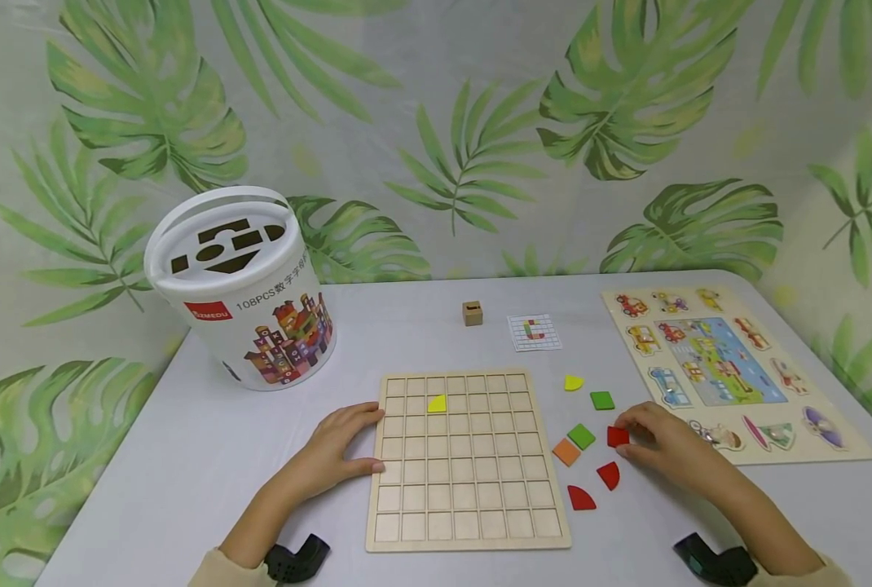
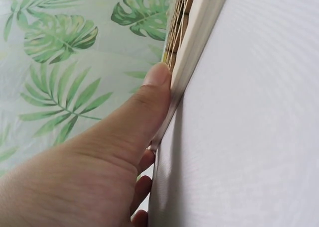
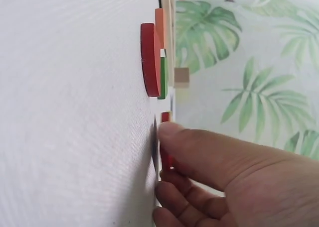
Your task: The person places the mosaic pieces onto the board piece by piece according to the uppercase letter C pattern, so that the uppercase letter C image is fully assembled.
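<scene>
Resting in the lower centre of the frame, a gridded wooden board [image 1: 439, 471] presents its front rim nearest. Just right of its lower right part lie two quarter-round red pieces, the lower [image 1: 580, 498] and the upper [image 1: 609, 475]. At the board's left edge the left hand [image 1: 331, 444] has a wide grip, thumb and index finger spread apart and both touching the wood. If that touch slackens or pushes unevenly, the board could slide or turn, and a jolt could shift the yellow quarter piece [image 1: 438, 403] in its third column, second row from the top.

Right of centre, the right hand [image 1: 663, 447] has a narrow grip, thumb and finger pinching a red square [image 1: 615, 437]. Whether the square is clear of the table [image 1: 392, 326] is hard to tell. Held near its edge, it could twist or slip; a low sweep leftward could knock the orange square [image 1: 565, 452] or the green square [image 1: 581, 436] just beside it. A second green square [image 1: 601, 400] and a loose yellow piece [image 1: 573, 382] lie farther up.

Beyond, a pattern card [image 1: 535, 333] and a small wooden block [image 1: 472, 313] sit above the board, with a white bucket [image 1: 245, 326] at upper left.
</scene>
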A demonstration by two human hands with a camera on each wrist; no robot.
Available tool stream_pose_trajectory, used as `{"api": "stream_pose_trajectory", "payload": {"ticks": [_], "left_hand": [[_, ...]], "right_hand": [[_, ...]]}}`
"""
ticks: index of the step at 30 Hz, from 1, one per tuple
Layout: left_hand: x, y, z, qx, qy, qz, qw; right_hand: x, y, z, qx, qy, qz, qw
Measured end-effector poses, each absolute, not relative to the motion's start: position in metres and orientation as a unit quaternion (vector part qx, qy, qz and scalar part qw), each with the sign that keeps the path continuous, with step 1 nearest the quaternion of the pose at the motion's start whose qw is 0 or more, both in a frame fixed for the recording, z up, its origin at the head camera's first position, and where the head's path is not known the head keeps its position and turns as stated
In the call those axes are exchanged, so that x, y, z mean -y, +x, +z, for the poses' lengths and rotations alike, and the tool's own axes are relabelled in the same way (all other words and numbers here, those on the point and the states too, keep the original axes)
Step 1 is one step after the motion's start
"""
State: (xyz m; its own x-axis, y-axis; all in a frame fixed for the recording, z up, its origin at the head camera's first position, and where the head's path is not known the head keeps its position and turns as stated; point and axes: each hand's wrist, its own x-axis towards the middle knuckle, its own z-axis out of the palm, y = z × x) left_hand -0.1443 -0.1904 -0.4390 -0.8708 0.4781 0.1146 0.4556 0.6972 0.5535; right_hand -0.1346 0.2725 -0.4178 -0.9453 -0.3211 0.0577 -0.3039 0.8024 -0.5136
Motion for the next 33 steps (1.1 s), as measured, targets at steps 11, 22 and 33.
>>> {"api": "stream_pose_trajectory", "payload": {"ticks": [11,22,33], "left_hand": [[0.191,-0.145,-0.44,-0.921,0.252,0.296,0.016],[0.192,-0.145,-0.441,-0.92,0.255,0.297,0.013],[0.192,-0.145,-0.441,-0.92,0.256,0.297,0.011]], "right_hand": [[-0.242,-0.133,-0.393,-0.935,-0.21,-0.282,-0.052],[-0.176,-0.149,-0.369,-0.875,-0.319,-0.34,-0.128],[-0.121,-0.182,-0.39,-0.858,-0.342,-0.377,-0.063]]}}
